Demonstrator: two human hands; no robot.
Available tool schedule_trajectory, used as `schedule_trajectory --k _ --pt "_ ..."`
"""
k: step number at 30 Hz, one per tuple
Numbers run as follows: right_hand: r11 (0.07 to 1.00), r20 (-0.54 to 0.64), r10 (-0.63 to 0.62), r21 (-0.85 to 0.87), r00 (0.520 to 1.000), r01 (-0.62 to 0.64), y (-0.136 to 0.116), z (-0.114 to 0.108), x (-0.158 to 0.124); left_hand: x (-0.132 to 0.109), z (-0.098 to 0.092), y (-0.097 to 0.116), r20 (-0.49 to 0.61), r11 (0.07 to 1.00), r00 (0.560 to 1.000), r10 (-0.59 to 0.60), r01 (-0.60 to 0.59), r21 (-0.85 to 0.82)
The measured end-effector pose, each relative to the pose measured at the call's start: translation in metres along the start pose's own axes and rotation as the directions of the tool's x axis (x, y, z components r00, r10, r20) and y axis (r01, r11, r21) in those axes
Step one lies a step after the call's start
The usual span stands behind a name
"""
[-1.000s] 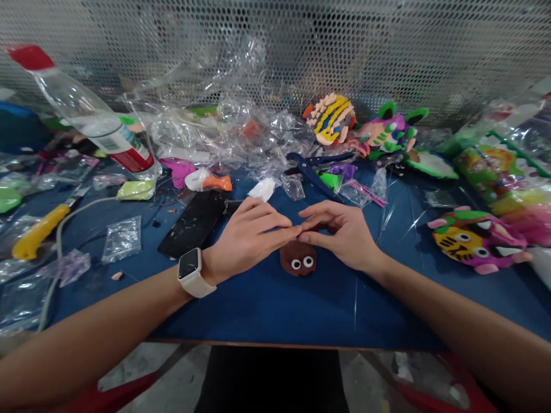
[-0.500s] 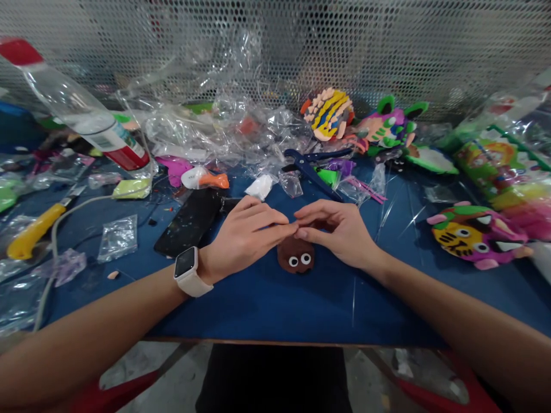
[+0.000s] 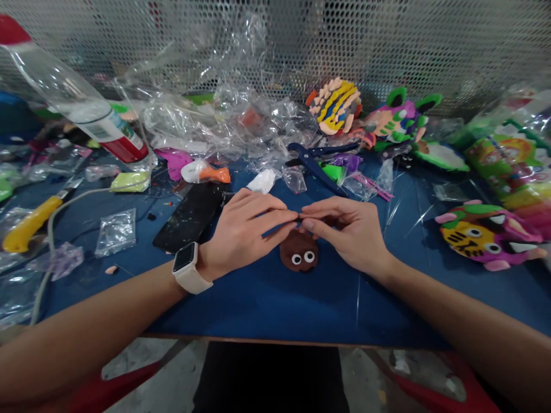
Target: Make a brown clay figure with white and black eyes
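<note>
I see the brown face (image 3: 298, 250) just bodyward, between left hand (image 3: 247, 229) and right hand (image 3: 356, 232); the right seems to pinch a dark bit (image 3: 300, 218), left's grip I can't tell

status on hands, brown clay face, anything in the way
Left hand, right hand: fingers close together. Round brown clay face: top partly hidden behind them. Flat black slab: near left hand, not blocking.

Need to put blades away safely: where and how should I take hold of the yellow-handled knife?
Probably by the yellow handle, from its near-left end: the knife lies slanted, its metal blade pointing away and rightward, with the grey cable along its right side.
</note>
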State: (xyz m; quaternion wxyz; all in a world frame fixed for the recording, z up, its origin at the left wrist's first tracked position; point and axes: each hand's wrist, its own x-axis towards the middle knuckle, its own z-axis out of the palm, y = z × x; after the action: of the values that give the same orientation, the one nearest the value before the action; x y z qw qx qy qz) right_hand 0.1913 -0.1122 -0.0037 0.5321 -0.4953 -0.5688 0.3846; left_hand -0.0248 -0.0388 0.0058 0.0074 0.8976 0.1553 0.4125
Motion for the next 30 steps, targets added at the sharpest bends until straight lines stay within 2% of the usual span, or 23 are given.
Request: schedule_trajectory --k 11,15,20,25,30 --pt "0.993 0.080 -0.047 -0.109 0.996 0.055 -0.0013 0.0013 0.0000 -0.0002 0.0016 -0.0011 -0.014 1.000 1.000 0.014 -0.015 -0.013" --pt "0.983 0.074 -0.070 -0.165 0.995 0.082 -0.0012 0.0000 0.0004 -0.0005 0.0022 -0.0013 0.000 0.999 0.999 0.032 -0.032 -0.018" --pt "0.973 0.035 -0.094 -0.208 0.995 0.100 0.0026 -0.0030 0.0028 -0.0009 0.0030 0.0004 0.070 0.999 0.997 -0.023 0.025 -0.038" --pt "0.972 0.049 -0.119 -0.199 0.992 0.127 0.0037 -0.0034 0.0025 -0.0007 0.0041 0.0009 0.137 0.986 0.985 -0.105 0.121 -0.114" --pt "0.953 0.045 -0.188 -0.234 0.981 0.194 0.0017 -0.0041 0.0023 -0.0013 0.0066 -0.0039 0.212 0.974 0.974 -0.075 0.116 -0.192"
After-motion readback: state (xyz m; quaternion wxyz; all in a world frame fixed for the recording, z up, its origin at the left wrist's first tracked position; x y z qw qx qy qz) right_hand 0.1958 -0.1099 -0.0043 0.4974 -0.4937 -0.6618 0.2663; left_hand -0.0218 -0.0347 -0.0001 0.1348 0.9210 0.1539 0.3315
